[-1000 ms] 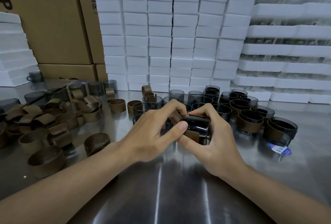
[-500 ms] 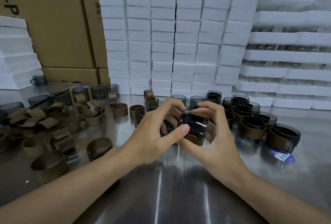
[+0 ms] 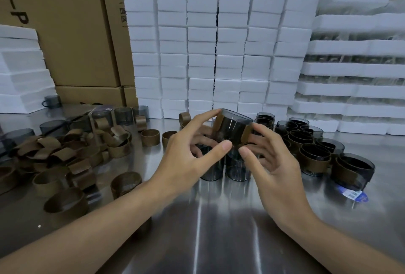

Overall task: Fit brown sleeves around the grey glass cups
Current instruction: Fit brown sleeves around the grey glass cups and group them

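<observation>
A grey glass cup point(image 3: 232, 130) with a brown sleeve point(image 3: 246, 134) around it is held tilted above the steel table, between both hands. My left hand point(image 3: 192, 157) grips its left side with fingers on the rim and the thumb under it. My right hand point(image 3: 269, 162) holds the right side, fingers behind the sleeve, thumb below. Two bare grey cups point(image 3: 235, 169) stand on the table right under the held one. A heap of loose brown sleeves point(image 3: 65, 153) lies at the left. Several sleeved cups point(image 3: 315, 159) stand at the right.
Stacked white foam boxes point(image 3: 208, 43) wall off the back of the steel table point(image 3: 208, 230). Cardboard cartons point(image 3: 72, 32) stand at the back left. More bare grey cups point(image 3: 122, 116) sit behind the sleeve heap. A blue-and-white label point(image 3: 352, 196) lies by the nearest sleeved cup at the right.
Both hands have lifted the cup higher and turned it. The sleeve now sits around the cup's sides. The view has tilted up slightly.
</observation>
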Action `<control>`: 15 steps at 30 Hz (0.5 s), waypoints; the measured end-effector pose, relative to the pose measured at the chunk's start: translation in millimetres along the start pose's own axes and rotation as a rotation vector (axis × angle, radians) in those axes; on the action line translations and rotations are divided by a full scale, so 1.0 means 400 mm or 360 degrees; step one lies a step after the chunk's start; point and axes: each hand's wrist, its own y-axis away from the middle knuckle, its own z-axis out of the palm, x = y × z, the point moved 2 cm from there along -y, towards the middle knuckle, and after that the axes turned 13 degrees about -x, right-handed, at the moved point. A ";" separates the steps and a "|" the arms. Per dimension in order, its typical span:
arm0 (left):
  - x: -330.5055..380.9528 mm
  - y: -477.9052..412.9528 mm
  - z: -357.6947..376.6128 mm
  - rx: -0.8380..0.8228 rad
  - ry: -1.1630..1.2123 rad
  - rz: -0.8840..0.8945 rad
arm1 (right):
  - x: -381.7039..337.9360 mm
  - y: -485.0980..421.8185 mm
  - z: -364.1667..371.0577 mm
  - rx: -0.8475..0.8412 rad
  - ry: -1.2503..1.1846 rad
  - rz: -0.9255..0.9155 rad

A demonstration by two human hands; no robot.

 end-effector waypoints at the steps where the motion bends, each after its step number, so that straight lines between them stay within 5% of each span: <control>1: -0.001 0.000 0.000 0.0027 -0.0003 -0.0008 | -0.001 0.001 0.002 -0.0021 0.0011 0.0007; 15: -0.007 0.010 0.013 -0.0079 -0.0312 0.0088 | -0.002 0.010 0.001 -0.0222 -0.0022 0.0034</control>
